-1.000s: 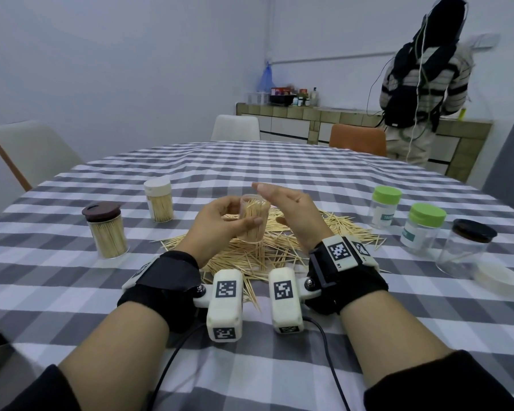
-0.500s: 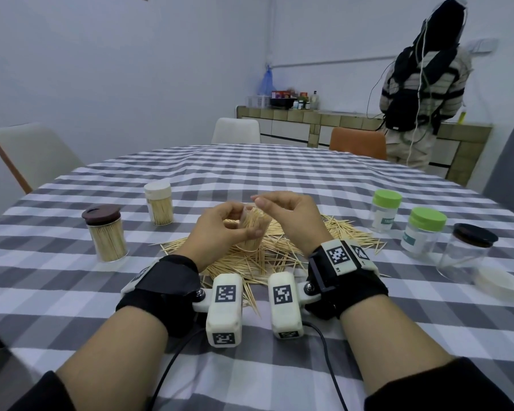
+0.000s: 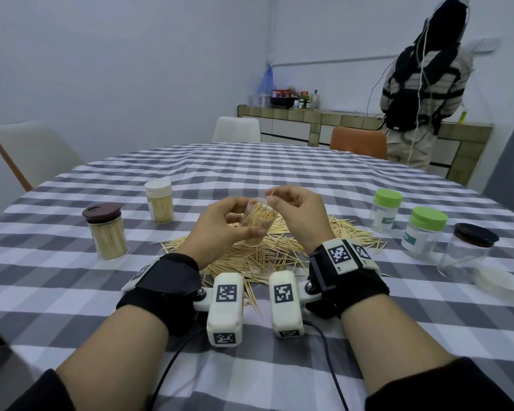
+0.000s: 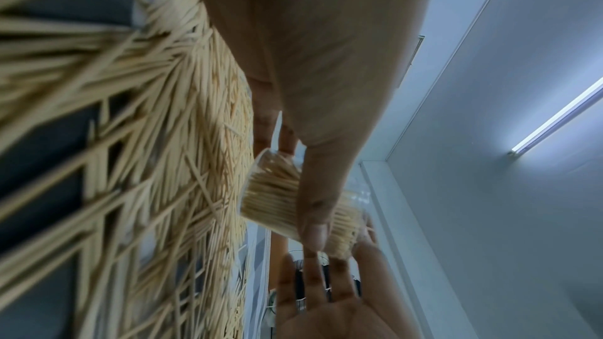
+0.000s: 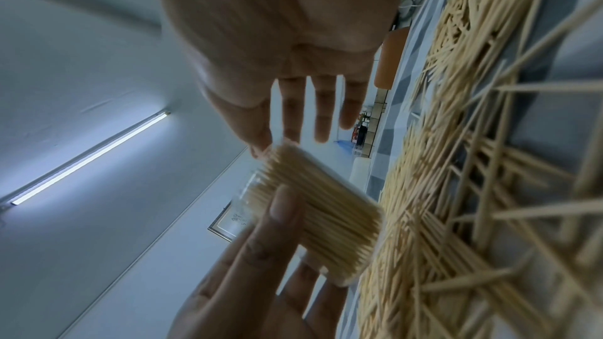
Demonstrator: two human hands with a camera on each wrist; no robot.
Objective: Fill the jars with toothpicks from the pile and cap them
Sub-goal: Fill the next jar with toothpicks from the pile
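Note:
My left hand (image 3: 244,225) grips a clear, uncapped jar (image 3: 258,225) packed with toothpicks and holds it tilted above the toothpick pile (image 3: 250,259). The right hand (image 3: 272,197) hovers at the jar's mouth, and its thumb and forefinger pinch what looks like a single toothpick. In the left wrist view my thumb lies across the jar (image 4: 270,195), with the right hand's fingers (image 4: 326,293) just beyond it. From the right wrist, the jar (image 5: 319,205) rests in the left hand's fingers beside the pile (image 5: 456,164).
Two capped, filled jars stand at the left, one brown-lidded (image 3: 106,232) and one white-lidded (image 3: 159,203). At the right are two green-lidded jars (image 3: 386,210) (image 3: 425,229), a dark-lidded clear jar (image 3: 469,250) and a loose white lid (image 3: 499,284). A person (image 3: 422,84) stands at the far counter.
The right hand went from lying flat against the jar's mouth to curled fingers pinching at its rim. The jar now tilts more towards the right hand.

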